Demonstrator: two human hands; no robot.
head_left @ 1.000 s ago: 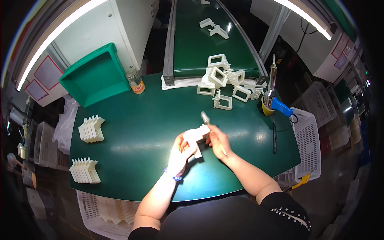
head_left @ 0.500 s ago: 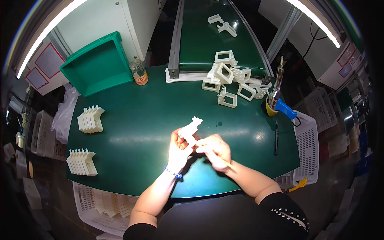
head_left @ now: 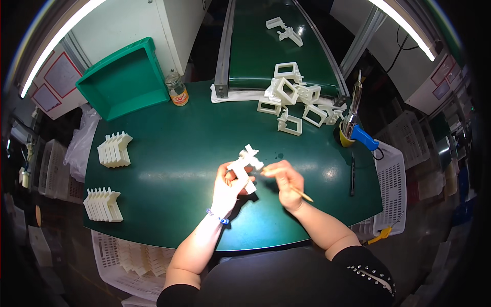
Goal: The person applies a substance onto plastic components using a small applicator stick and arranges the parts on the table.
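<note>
Above the middle of the green table, my left hand (head_left: 226, 189) is closed around a white plastic bracket (head_left: 245, 171). The part is angular, with small tabs at its far end. My right hand (head_left: 289, 184) is just right of the bracket, its fingers wrapped round a thin tool with a tan stick-like handle (head_left: 302, 193). That handle sticks out below the palm; the working end is too small to make out. My right fingertips are close to the bracket's right side, and I cannot tell whether they touch it.
White frame-like parts (head_left: 290, 124) are heaped by the green conveyor (head_left: 255, 51). Two rows of white parts (head_left: 114, 150) stand at left. A green bin (head_left: 123, 84) and glass jar (head_left: 177, 91) are far left. A blue-handled heating tool (head_left: 364, 138) and black pen-like stick (head_left: 352, 175) lie right.
My right hand has moved right, away from the bracket's lower end, still holding the tool. The bracket has turned in my left hand, and its lower arm now shows.
</note>
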